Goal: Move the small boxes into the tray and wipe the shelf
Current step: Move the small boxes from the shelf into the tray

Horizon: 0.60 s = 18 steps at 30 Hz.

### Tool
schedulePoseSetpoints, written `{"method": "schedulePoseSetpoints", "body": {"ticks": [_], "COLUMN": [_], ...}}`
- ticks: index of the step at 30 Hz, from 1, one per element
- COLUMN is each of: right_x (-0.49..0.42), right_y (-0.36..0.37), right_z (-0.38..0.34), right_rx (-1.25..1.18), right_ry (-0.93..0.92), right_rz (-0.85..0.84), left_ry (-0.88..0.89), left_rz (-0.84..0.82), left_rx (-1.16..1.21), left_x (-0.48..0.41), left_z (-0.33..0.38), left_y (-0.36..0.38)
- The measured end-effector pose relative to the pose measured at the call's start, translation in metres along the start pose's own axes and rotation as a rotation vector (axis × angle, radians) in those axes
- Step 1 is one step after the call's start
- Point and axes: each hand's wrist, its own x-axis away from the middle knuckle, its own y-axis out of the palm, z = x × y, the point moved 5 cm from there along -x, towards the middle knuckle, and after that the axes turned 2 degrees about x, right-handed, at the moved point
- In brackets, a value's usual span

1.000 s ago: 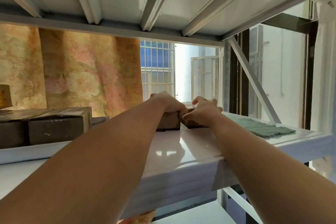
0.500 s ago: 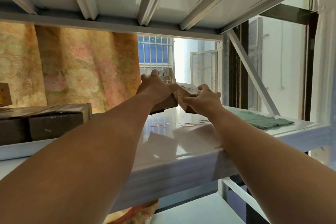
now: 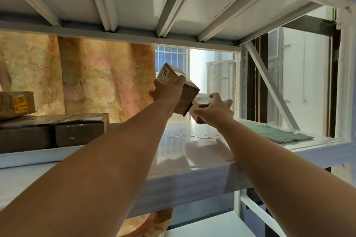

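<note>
Left hand (image 3: 167, 92): clamped on tilted brown cardboard box (image 3: 181, 90), held above glossy white metal shelf (image 3: 192, 152). Right hand (image 3: 215, 109): gripping second small cardboard box (image 3: 201, 102), touching the first. Green cloth (image 3: 275, 133): flat on shelf, right. White tray (image 3: 25, 158): left, holding dark boxes (image 3: 77, 131).

Tray (image 3: 28, 157) with boxes (image 3: 77, 132) left on the shelf (image 3: 192, 152); cloth (image 3: 277, 133) right; two held boxes (image 3: 185, 92) between, above it.

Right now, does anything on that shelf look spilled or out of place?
Yes: small puddles of clear liquid sit on the white shelf, below the two boxes held up, one in the left hand and one in the right hand. The green cloth lies beside them, unused.
</note>
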Motion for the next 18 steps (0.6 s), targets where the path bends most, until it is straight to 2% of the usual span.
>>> {"method": "schedulePoseSetpoints", "body": {"ticks": [4, 8, 13, 18], "right_x": [0.009, 0.016, 0.027, 0.029], "right_y": [0.001, 0.003, 0.0, -0.017], "right_z": [-0.019, -0.026, -0.032, -0.039], "right_rx": [0.151, 0.269, 0.348, 0.28], "right_ry": [-0.084, -0.135, -0.216, -0.216], "right_rz": [0.036, 0.033, 0.066, 0.139], "left_ry": [-0.073, -0.148, -0.222, -0.117], "left_rz": [-0.014, 0.012, -0.012, -0.01], "left_rx": [0.163, 0.211, 0.174, -0.009], "left_x": [0.01, 0.002, 0.012, 0.025], "left_z": [0.004, -0.007, -0.014, -0.003], "left_y": [-0.002, -0.007, -0.011, -0.026]}}
